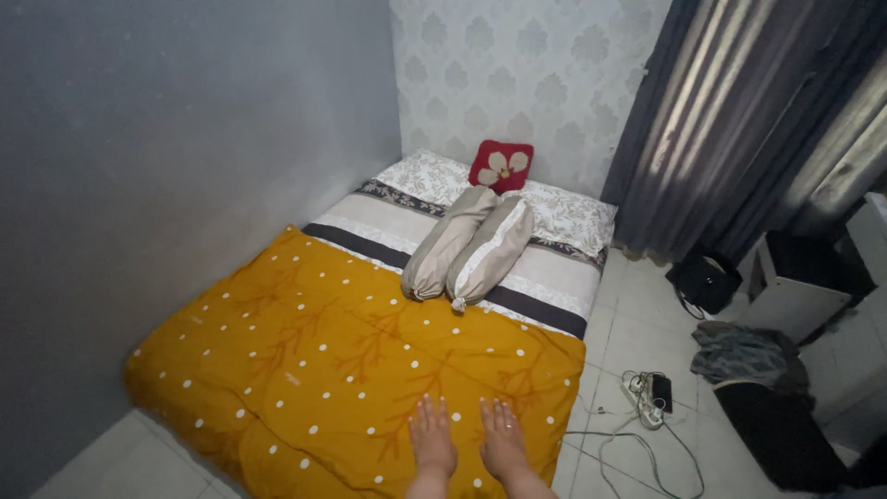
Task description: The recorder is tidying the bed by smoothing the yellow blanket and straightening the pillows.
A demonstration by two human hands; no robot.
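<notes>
My left hand [431, 436] and my right hand [502, 440] lie flat, fingers apart, side by side on an orange blanket [305, 360] with white dots and a branch pattern. The blanket is spread over the near half of a low mattress [388, 217] on the floor. Neither hand holds anything. Two beige bolster pillows [469, 243] lie together in the middle of the mattress. Behind them are two patterned pillows [568, 214] and a small red cushion [501, 165] with a pale flower.
A grey wall [185, 166] runs along the mattress's left side. Dark curtains [739, 120] hang at the right. On the tiled floor right of the bed lie a power strip with cables [644, 399], a black bag [707, 282], crumpled grey cloth [739, 356] and a small white cabinet [799, 291].
</notes>
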